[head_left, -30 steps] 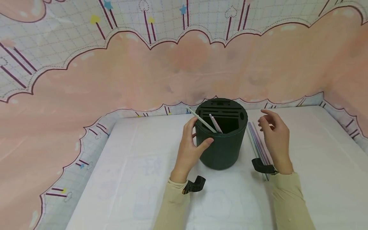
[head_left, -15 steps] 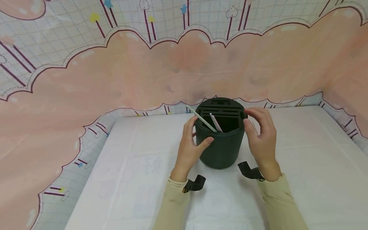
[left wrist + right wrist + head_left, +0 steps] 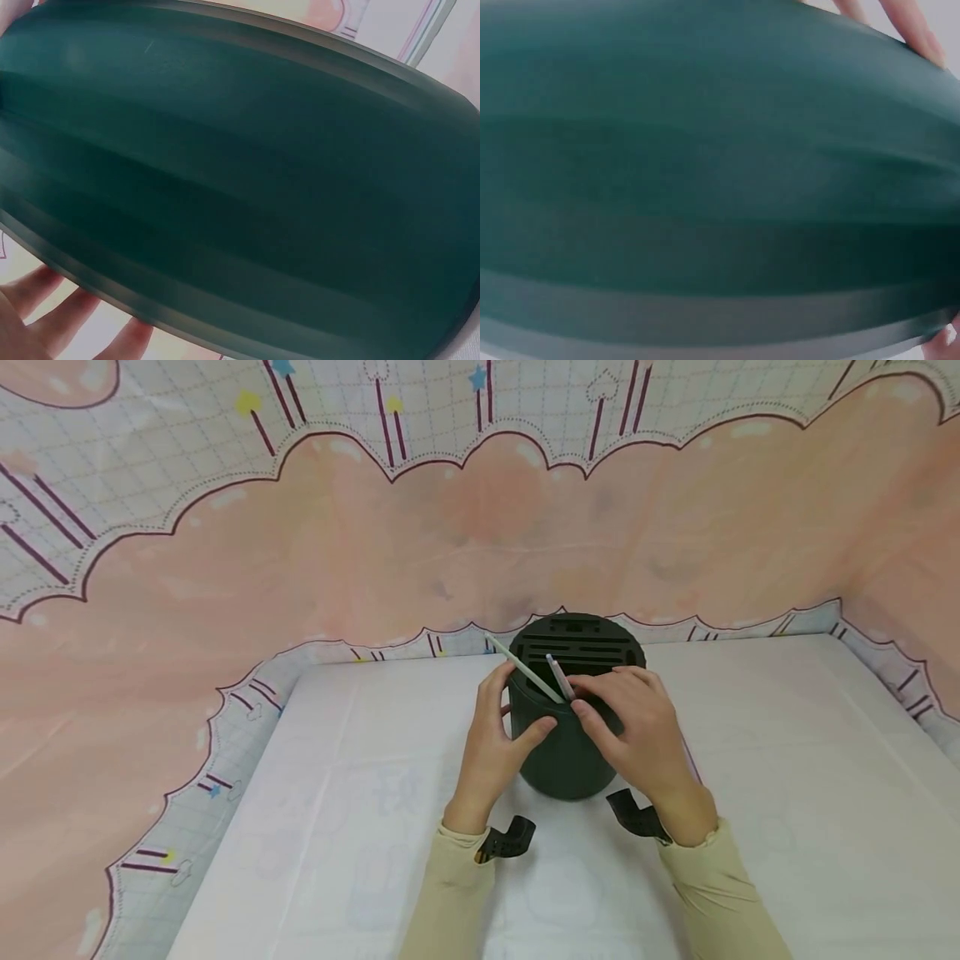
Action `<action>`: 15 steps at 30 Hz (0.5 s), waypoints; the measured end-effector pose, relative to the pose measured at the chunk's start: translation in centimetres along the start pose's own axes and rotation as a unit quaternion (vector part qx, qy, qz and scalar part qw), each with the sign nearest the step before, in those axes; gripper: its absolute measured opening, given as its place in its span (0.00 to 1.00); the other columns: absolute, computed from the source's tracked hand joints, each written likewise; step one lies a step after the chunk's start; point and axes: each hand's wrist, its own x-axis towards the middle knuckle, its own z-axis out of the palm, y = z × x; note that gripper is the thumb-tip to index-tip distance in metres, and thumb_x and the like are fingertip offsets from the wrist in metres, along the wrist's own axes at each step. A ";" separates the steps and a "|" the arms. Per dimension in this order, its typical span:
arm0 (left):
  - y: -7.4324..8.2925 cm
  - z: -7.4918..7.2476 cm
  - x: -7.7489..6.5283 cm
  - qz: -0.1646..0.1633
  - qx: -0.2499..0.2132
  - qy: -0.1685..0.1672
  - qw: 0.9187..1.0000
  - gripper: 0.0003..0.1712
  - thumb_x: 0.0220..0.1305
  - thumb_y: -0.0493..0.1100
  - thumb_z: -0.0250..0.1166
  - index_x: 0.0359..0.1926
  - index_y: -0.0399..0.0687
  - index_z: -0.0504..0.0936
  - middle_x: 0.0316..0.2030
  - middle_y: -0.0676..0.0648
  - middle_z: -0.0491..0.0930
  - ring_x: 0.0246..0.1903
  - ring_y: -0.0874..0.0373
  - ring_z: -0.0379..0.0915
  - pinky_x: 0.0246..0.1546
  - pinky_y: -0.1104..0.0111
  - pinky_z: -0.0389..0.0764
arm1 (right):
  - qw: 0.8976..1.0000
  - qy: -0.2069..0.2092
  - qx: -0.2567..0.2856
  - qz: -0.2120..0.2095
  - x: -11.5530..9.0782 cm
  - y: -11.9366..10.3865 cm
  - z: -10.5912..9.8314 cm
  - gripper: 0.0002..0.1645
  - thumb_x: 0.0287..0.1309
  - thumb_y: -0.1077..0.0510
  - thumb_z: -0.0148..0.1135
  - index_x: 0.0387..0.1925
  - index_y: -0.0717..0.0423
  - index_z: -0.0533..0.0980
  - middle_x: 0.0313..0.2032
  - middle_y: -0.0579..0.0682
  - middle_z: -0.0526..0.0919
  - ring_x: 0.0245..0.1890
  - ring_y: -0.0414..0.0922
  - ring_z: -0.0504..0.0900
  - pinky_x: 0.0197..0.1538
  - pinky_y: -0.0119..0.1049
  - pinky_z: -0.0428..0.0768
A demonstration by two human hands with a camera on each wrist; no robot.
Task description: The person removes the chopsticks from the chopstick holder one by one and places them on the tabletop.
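The holder [image 3: 562, 764] stands upright on the tabletop [image 3: 352, 827], a green pen [image 3: 528, 673] leaning left over its rim and a lilac pen [image 3: 557, 670] tilted just beside that. The left hand [image 3: 491, 747] grips the holder's left side — thumb in front, fingers round the far side. The right hand [image 3: 639, 731] reaches over the front rim, fingertips at the lilac pen — whether they pinch it, I cannot tell.

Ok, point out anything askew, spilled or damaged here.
Nothing looks spilled or damaged. Only the pale green stick looks askew, slanting out of the dark green holder, leaning further than the pale lilac stick beside it.
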 end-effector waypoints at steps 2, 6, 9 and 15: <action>0.1 0.0 0.0 0.002 0.000 -0.003 1.000 0.44 0.51 0.63 0.60 0.65 0.71 0.48 0.63 0.61 0.51 0.60 0.67 0.51 0.53 0.62 0.68 | 1.000 -0.008 -0.019 -0.003 -0.1 -0.1 0.0 0.21 0.62 0.47 0.48 0.41 0.58 0.79 0.34 0.50 0.82 0.37 0.46 0.78 0.55 0.45 0.64; 0.2 -0.2 -0.1 0.004 -0.001 -0.009 1.000 0.44 0.52 0.63 0.60 0.66 0.70 0.48 0.63 0.61 0.50 0.60 0.67 0.51 0.53 0.62 0.68 | 0.998 -0.038 -0.048 0.003 -0.1 -0.3 -0.3 0.22 0.63 0.47 0.46 0.39 0.58 0.79 0.34 0.50 0.82 0.38 0.46 0.77 0.57 0.45 0.62; 0.2 -0.3 -0.2 0.004 -0.001 -0.010 1.000 0.44 0.52 0.63 0.60 0.66 0.70 0.47 0.63 0.61 0.50 0.60 0.67 0.51 0.53 0.61 0.68 | 0.997 -0.053 -0.055 0.011 -0.1 -0.5 -0.4 0.20 0.63 0.48 0.47 0.39 0.57 0.79 0.34 0.50 0.82 0.39 0.46 0.77 0.58 0.45 0.61; 0.3 -0.4 -0.2 0.006 -0.003 -0.010 1.000 0.44 0.52 0.63 0.60 0.66 0.69 0.48 0.63 0.60 0.51 0.61 0.66 0.51 0.53 0.59 0.68 | 0.998 -0.042 -0.044 0.016 0.0 -0.6 -0.3 0.19 0.62 0.50 0.47 0.35 0.57 0.80 0.31 0.49 0.82 0.37 0.46 0.77 0.57 0.44 0.62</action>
